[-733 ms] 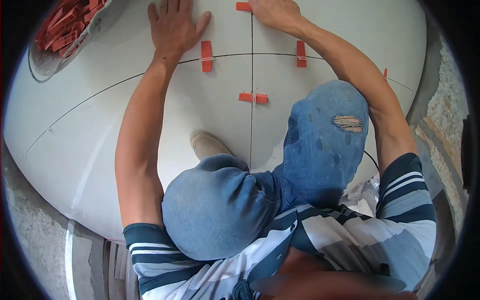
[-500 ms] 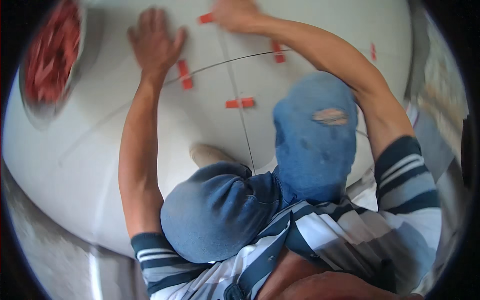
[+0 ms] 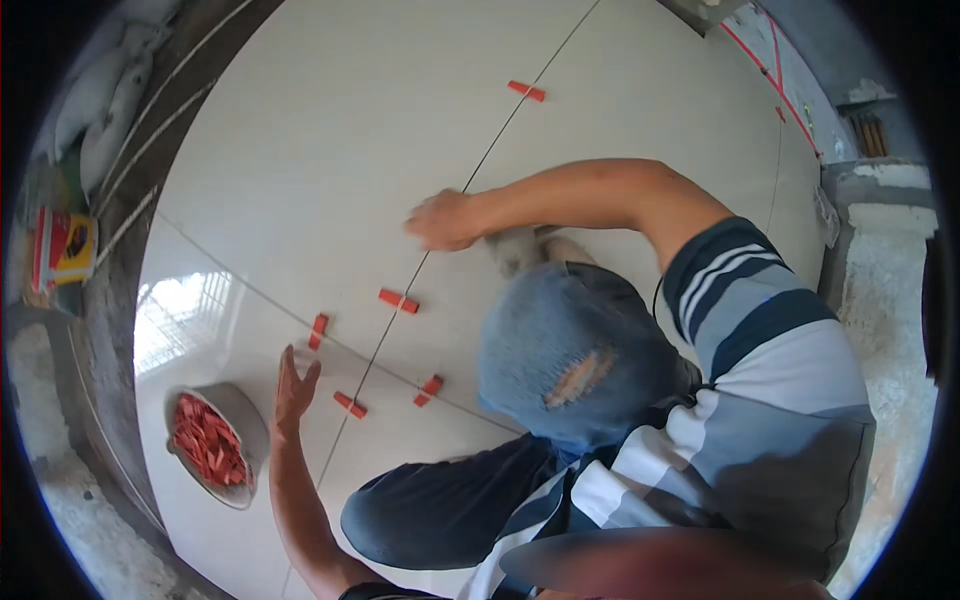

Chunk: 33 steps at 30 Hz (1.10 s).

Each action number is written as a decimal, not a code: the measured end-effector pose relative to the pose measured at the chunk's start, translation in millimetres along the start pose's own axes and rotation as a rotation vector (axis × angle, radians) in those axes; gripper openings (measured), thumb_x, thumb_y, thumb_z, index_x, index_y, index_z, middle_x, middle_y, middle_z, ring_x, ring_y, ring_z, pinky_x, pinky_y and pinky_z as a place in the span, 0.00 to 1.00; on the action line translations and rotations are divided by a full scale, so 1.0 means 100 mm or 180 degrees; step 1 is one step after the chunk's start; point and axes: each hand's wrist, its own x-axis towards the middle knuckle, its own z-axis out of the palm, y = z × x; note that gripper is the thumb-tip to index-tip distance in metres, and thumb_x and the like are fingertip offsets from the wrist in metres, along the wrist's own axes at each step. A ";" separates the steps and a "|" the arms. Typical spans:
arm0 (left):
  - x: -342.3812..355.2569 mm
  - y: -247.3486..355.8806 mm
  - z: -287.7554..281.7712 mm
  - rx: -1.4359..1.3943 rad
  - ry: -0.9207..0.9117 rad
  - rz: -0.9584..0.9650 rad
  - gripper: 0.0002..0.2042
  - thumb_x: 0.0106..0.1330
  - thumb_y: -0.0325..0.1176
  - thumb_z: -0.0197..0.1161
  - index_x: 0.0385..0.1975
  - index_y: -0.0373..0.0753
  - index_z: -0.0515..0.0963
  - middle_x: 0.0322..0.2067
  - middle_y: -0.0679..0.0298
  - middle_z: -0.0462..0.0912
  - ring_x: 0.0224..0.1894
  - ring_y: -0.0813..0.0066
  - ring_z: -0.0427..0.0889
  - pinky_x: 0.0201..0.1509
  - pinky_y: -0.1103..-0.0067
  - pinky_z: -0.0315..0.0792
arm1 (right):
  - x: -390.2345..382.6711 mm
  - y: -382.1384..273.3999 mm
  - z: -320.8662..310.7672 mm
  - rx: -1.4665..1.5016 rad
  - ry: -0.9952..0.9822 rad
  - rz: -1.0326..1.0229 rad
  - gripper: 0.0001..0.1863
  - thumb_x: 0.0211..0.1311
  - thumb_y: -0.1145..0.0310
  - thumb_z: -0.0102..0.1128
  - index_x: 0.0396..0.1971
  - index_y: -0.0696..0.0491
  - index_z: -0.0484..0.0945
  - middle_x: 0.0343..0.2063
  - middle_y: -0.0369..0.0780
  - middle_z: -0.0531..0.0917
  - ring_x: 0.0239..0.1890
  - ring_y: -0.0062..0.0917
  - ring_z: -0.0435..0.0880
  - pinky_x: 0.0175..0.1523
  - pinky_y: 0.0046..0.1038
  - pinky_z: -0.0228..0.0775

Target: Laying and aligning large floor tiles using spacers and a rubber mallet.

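Note:
My right hand [image 3: 441, 220] is over a dark joint between pale glossy floor tiles [image 3: 300, 110]; its fingers are blurred, and whatever they may hold is hidden. Lower left, my left hand [image 3: 292, 392] is open above the tile, thumb and fingers apart. Just beyond its fingertips a red tile-leveling wedge [image 3: 318, 331] sits across a joint. Around the joint crossing are another red wedge [image 3: 398, 301], a nearer wedge [image 3: 350, 404] and one to the right [image 3: 428, 390]. Beside my left forearm stands a pale bucket [image 3: 256, 425] with many loose red wedges [image 3: 208, 440] inside.
Farther along the joint sits a red wedge [image 3: 526, 91]. My bent knee in torn jeans [image 3: 530, 340] is close to my right forearm. A red and yellow package [image 3: 68, 248] lies beyond the tiles' left edge. A rough pale ledge [image 3: 890, 290] borders the right side.
The view has swung round, bringing the bucket to the lower left and more floor into sight. My right hand is now farther along the joint, past the wedges; my left hand is nearer the bucket.

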 end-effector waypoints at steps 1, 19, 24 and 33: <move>0.14 0.20 -0.05 -0.0156 -0.0163 -0.0210 0.35 0.62 0.43 0.60 0.64 0.30 0.56 0.65 0.41 0.56 0.69 0.48 0.52 0.70 0.66 0.52 | -0.40 0.39 0.07 0.0022 0.0354 0.0223 0.18 0.62 0.56 0.52 0.42 0.56 0.70 0.42 0.47 0.75 0.48 0.41 0.76 0.50 0.42 0.71; -1.05 -0.46 -1.20 0.1631 0.2660 -0.2488 0.33 0.56 0.54 0.61 0.57 0.39 0.68 0.58 0.53 0.69 0.62 0.53 0.66 0.63 0.64 0.61 | -1.76 0.97 0.67 0.0701 0.0357 0.0593 0.17 0.50 0.61 0.64 0.34 0.54 0.69 0.32 0.42 0.71 0.35 0.40 0.76 0.37 0.41 0.70; -1.18 -0.59 -0.65 0.0808 0.0688 -0.2125 0.29 0.55 0.53 0.63 0.50 0.38 0.75 0.42 0.47 0.81 0.48 0.53 0.79 0.53 0.65 0.71 | -1.88 1.02 0.59 0.0702 0.0123 0.0670 0.17 0.48 0.61 0.65 0.33 0.54 0.69 0.31 0.43 0.72 0.33 0.41 0.76 0.37 0.41 0.69; -0.70 -1.24 -1.13 0.0228 0.2393 -0.1853 0.24 0.59 0.51 0.56 0.37 0.31 0.79 0.36 0.42 0.82 0.43 0.48 0.81 0.48 0.63 0.72 | -1.72 0.94 0.58 0.0816 -0.0163 0.0650 0.16 0.49 0.62 0.65 0.32 0.55 0.70 0.28 0.46 0.74 0.33 0.43 0.76 0.36 0.41 0.67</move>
